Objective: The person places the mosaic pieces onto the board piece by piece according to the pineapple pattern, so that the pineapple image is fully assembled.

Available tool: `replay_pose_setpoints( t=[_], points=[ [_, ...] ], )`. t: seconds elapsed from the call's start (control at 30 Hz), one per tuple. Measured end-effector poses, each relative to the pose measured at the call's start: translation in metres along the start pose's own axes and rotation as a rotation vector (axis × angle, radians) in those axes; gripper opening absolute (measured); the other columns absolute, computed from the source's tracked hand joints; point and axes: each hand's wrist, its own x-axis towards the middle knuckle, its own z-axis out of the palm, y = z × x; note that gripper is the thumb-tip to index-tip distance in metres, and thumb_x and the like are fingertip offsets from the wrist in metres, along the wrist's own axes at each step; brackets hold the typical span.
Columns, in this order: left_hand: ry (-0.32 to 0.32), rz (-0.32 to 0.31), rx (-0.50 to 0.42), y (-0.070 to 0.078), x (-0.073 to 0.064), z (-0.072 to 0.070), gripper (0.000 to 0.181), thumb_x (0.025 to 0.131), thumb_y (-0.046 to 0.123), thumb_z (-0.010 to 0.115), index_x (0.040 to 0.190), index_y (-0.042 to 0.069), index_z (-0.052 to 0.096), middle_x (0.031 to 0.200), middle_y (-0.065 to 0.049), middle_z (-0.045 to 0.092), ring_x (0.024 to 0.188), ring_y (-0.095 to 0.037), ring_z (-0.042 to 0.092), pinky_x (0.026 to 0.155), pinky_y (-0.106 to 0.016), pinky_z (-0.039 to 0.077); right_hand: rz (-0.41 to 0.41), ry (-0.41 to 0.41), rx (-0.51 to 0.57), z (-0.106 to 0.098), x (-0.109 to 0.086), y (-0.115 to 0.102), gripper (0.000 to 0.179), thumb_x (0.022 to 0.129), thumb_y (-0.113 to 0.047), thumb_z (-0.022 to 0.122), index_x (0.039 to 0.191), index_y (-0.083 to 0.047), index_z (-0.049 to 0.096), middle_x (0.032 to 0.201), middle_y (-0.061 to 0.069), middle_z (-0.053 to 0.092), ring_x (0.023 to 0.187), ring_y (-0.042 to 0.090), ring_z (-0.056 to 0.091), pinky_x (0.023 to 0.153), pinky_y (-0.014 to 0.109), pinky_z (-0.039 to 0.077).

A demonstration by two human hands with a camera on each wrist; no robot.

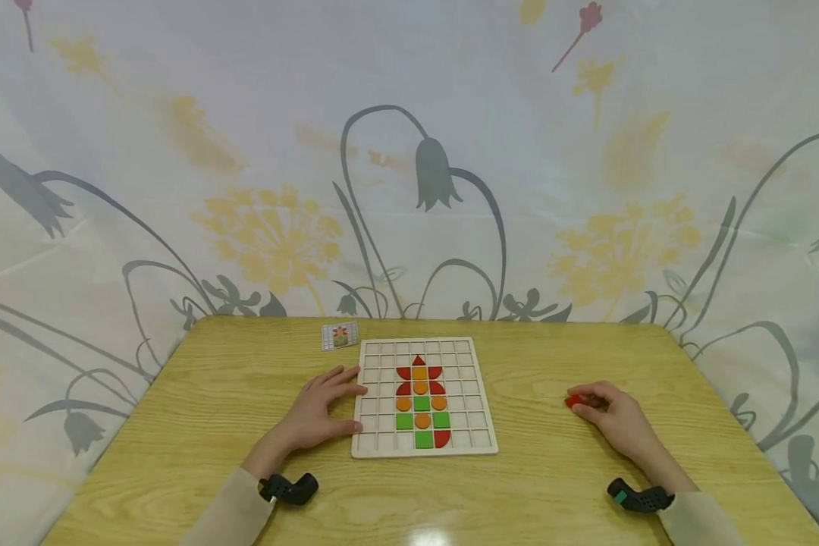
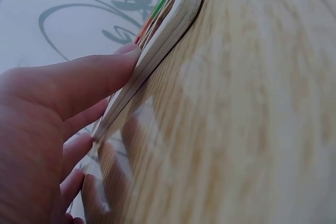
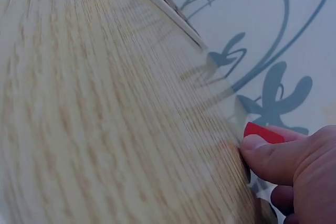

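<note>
A pale wooden grid board [image 1: 474, 379] lies on the table with red, orange and green flat pieces in its middle cells. They include a red triangle [image 1: 419, 361] at the top, orange circles, green squares and a red rounded piece [image 1: 441, 438] at the bottom. My left hand [image 1: 314, 409] rests at the board's left edge, its thumb and fingertips touching the rim with fingers spread. To the right of the board, my right hand [image 1: 610, 417] pinches a small red piece [image 3: 262, 132] between thumb and index finger, just over the table. The fingers partly cover its shape.
A small pattern card [image 1: 340, 336] with a coloured figure lies behind the board, to its left. The wooden table [image 1: 539, 485] meets a flower-printed curtain [image 1: 382, 250] at its far edge. Each wrist wears a black camera band [image 1: 290, 489].
</note>
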Motion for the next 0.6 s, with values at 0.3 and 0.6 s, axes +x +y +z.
replay_pose_setpoints(
  t=[0.3,0.6],
  points=[
    [-0.008,0.002,-0.003,0.001,0.0,-0.001,0.056,0.085,0.043,0.077,0.132,0.016,0.066,0.157,-0.008,0.038,0.147,-0.038,0.022,0.111,-0.067,0.016,0.057,-0.033,0.0,0.001,0.001,-0.002,0.02,0.091,-0.019,0.074,0.105,-0.004,0.073,0.088,0.001,0.068,0.071,0.01,0.057,0.062,0.027,0.046],
    [-0.006,0.003,-0.009,0.002,-0.001,-0.002,0.054,0.085,0.04,0.077,0.131,0.016,0.066,0.157,-0.009,0.038,0.147,-0.038,0.022,0.111,-0.067,0.016,0.013,-0.13,0.153,0.006,0.008,-0.021,0.027,0.096,-0.014,0.068,0.119,-0.001,0.062,0.093,0.005,0.065,0.076,0.013,0.061,0.062,0.028,0.049]
  ],
)
